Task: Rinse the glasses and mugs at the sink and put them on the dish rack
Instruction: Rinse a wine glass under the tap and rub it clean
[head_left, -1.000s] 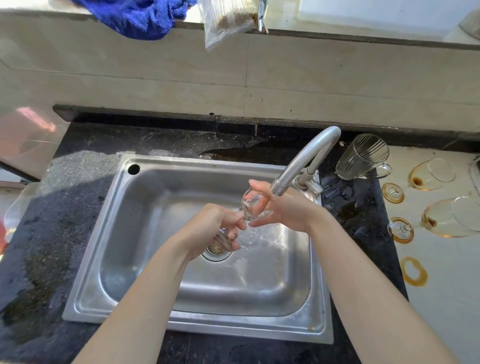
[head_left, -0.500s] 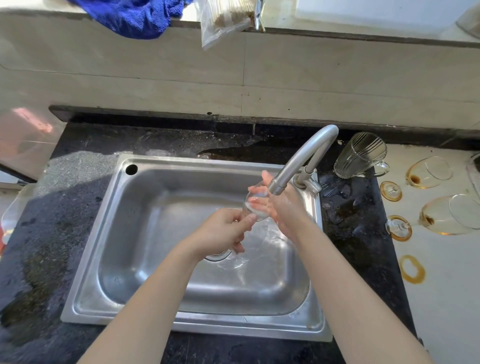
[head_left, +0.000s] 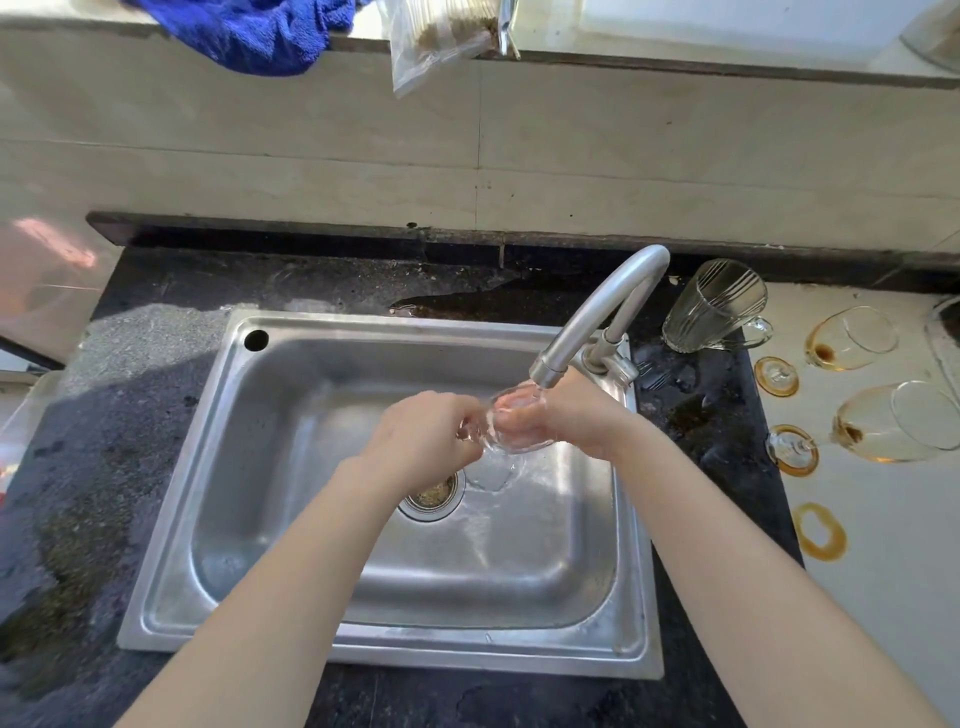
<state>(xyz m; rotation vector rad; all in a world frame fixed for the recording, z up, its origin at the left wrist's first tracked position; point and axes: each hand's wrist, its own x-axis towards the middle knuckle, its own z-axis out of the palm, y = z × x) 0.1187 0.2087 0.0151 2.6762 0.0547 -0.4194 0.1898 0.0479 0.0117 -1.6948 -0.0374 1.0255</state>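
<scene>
Over the steel sink (head_left: 270, 525), a clear wine glass (head_left: 511, 423) sits under the running faucet (head_left: 597, 317). My right hand (head_left: 574, 415) cups the bowl from the right. My left hand (head_left: 421, 447) grips the stem end on the left; the stem is mostly hidden in my fingers. Water runs into the bowl and splashes down beside the drain (head_left: 431, 496). On the counter to the right lie a ribbed glass mug (head_left: 714, 306) and two stained wine glasses (head_left: 852, 338) (head_left: 893, 423), all on their sides.
A blue towel (head_left: 254, 31) and a plastic bag (head_left: 436, 41) hang over the ledge above the tiled wall. The dark counter (head_left: 104, 415) is wet around the sink. Brown ring stains (head_left: 821, 532) mark the light counter at right. No dish rack shows.
Both hands have turned the glass under the tap, its mouth now facing up toward the spout. My left hand has risen from near the drain to the level of the bowl.
</scene>
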